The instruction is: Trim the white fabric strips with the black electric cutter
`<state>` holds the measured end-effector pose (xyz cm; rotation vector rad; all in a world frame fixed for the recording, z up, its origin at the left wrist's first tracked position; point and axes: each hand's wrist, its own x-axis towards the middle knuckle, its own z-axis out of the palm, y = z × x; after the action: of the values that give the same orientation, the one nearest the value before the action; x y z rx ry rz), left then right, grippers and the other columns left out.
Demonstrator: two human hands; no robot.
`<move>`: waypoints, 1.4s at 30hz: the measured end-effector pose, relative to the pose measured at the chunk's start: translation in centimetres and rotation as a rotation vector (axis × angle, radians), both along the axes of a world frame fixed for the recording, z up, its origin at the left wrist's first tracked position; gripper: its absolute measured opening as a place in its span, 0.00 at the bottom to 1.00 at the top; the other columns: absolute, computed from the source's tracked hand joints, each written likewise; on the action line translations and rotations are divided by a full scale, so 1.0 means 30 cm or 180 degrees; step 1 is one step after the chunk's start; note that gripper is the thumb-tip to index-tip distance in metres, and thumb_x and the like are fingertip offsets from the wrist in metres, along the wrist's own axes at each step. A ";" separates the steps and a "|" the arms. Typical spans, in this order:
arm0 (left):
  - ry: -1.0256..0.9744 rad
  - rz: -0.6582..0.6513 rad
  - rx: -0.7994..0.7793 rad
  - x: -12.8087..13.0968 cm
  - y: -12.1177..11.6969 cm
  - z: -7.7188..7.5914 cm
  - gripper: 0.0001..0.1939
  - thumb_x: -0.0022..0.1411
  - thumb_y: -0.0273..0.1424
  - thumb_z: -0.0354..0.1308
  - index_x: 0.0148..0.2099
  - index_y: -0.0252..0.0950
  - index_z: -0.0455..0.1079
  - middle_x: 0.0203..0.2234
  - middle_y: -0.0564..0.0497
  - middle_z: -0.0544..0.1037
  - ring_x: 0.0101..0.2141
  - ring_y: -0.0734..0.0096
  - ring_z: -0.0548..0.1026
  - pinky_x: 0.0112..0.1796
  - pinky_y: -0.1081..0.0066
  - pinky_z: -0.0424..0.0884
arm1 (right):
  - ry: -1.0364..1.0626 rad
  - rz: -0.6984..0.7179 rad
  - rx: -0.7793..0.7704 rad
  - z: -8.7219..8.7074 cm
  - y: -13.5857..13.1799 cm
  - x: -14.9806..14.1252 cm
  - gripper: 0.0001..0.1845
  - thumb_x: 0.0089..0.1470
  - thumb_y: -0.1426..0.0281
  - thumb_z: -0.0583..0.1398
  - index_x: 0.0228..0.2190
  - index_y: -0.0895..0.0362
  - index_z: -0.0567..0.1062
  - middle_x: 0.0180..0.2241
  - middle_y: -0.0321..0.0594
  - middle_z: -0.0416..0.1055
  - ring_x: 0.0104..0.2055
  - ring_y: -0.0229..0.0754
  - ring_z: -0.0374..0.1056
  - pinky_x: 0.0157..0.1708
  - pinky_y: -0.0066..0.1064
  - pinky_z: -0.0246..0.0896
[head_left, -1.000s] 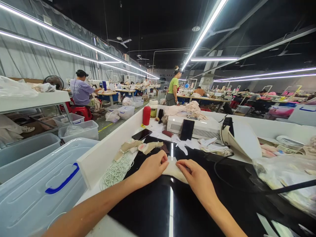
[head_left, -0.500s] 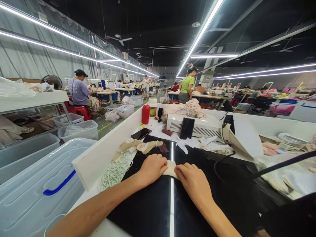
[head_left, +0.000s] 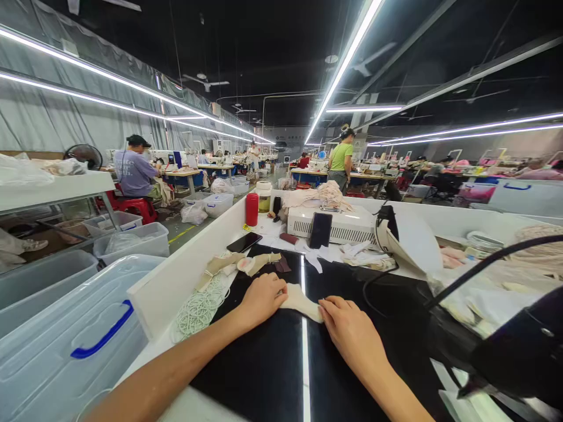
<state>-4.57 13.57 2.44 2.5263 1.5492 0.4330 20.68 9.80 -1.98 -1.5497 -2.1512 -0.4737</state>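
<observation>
The left hand [head_left: 263, 297] reaches in from the lower left, back up and fingers curled, pinching the left end of the cloth [head_left: 299, 300]. The right hand [head_left: 349, 322] angles in from the lower right, thumb and fingertips closed on the cloth's right end. The cloth lies between them on the black board [head_left: 264, 363], across the bright streak reflected there.

The board runs bare towards the wearer — open between the forearms. Past its left edge lies the cord [head_left: 200, 308], beside the white wall [head_left: 185, 258]; scraps [head_left: 259, 264] and the phone [head_left: 320, 230] stand beyond the hands, the cable [head_left: 373, 293] to the right.
</observation>
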 end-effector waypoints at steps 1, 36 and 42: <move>-0.0024 -0.0021 0.0022 -0.003 0.003 -0.002 0.21 0.80 0.41 0.67 0.67 0.38 0.75 0.63 0.41 0.79 0.56 0.53 0.82 0.56 0.49 0.84 | 0.0020 0.0001 0.0051 -0.004 -0.005 0.008 0.20 0.75 0.71 0.55 0.49 0.52 0.88 0.51 0.50 0.88 0.43 0.54 0.83 0.39 0.42 0.75; -0.0667 -0.2269 0.0709 0.332 -0.409 -0.039 0.09 0.80 0.23 0.59 0.48 0.39 0.79 0.38 0.53 0.84 0.37 0.63 0.80 0.42 0.65 0.74 | 0.1249 -0.0730 -0.0264 -0.012 -0.570 0.465 0.32 0.78 0.42 0.50 0.52 0.48 0.85 0.45 0.47 0.85 0.47 0.54 0.84 0.46 0.43 0.81; -0.0608 -0.2308 0.0661 0.340 -0.428 -0.070 0.09 0.79 0.22 0.59 0.47 0.39 0.79 0.37 0.53 0.83 0.35 0.64 0.79 0.40 0.65 0.72 | 0.1193 -0.0693 -0.0176 -0.019 -0.431 0.460 0.31 0.76 0.43 0.55 0.54 0.53 0.86 0.39 0.47 0.82 0.40 0.56 0.78 0.43 0.47 0.75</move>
<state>5.65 0.73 0.35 2.8527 0.4740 0.7113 34.47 -3.14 -2.55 -1.7537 -1.7359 -0.1722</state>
